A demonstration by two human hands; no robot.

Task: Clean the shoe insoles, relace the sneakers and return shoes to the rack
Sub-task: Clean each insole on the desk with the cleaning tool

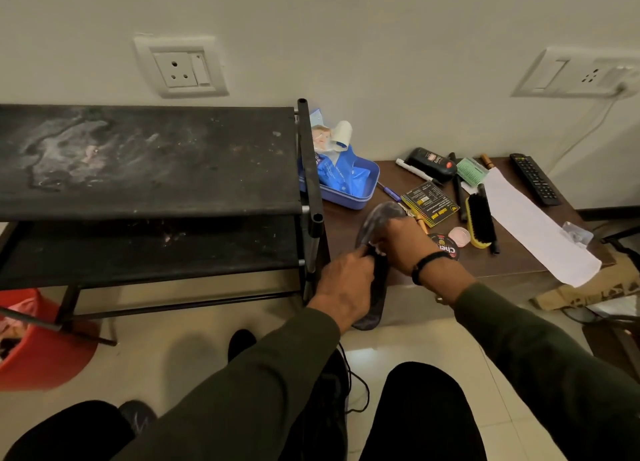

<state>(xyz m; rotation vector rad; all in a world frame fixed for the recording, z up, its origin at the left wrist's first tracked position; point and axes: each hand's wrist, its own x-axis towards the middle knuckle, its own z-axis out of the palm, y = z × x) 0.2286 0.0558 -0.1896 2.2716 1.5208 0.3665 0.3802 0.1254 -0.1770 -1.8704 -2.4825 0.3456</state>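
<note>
Dark trouser legs (419, 415) and green sleeves (242, 391) fill the lower head view, with a black sneaker (332, 384) and its loose lace (356, 388) between the knees. Left hand (341, 287) grips a dark insole (375, 259) near its middle, fingers curled round its edge. Right hand (401, 242), a black band at its wrist, pinches something small and pale against the insole; what it is cannot be told. Left of the hands stands a dusty black shoe rack (149, 162). Right of the right hand, on a brown table (519, 263), lie a polish tin (446, 249), a black-bristled brush (479, 221) and a white paper sheet (533, 225).
</note>
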